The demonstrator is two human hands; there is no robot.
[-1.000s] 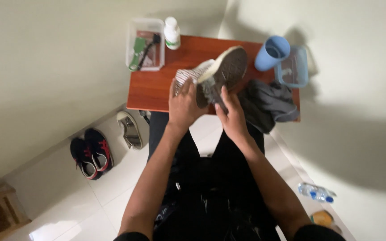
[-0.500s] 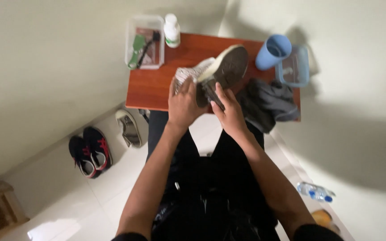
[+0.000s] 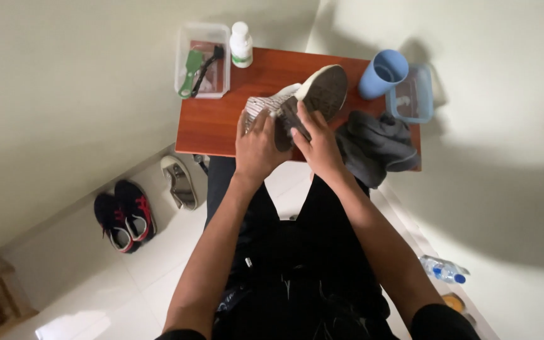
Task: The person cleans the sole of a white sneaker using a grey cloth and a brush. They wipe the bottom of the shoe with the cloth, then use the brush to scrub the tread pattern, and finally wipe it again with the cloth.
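I hold a grey shoe (image 3: 319,94) over the red-brown table (image 3: 212,123), its sole turned up and toward me. My right hand (image 3: 316,141) grips the shoe's underside near the heel. My left hand (image 3: 256,148) presses a small white striped cloth (image 3: 260,106) against the shoe's side. Both forearms reach out from my lap, and my dark trousers fill the bottom of the view.
On the table stand a clear box (image 3: 201,60) with a green brush, a white bottle (image 3: 241,44), a blue cup (image 3: 382,73), a clear blue-tinted container (image 3: 413,94) and a dark grey cloth (image 3: 376,145). Black-and-red sneakers (image 3: 124,214) and a lone shoe (image 3: 179,182) lie on the floor; a water bottle (image 3: 443,271) lies at right.
The shoe and both hands have stayed in nearly the same place; the left hand with the cloth has shifted only slightly along the shoe.
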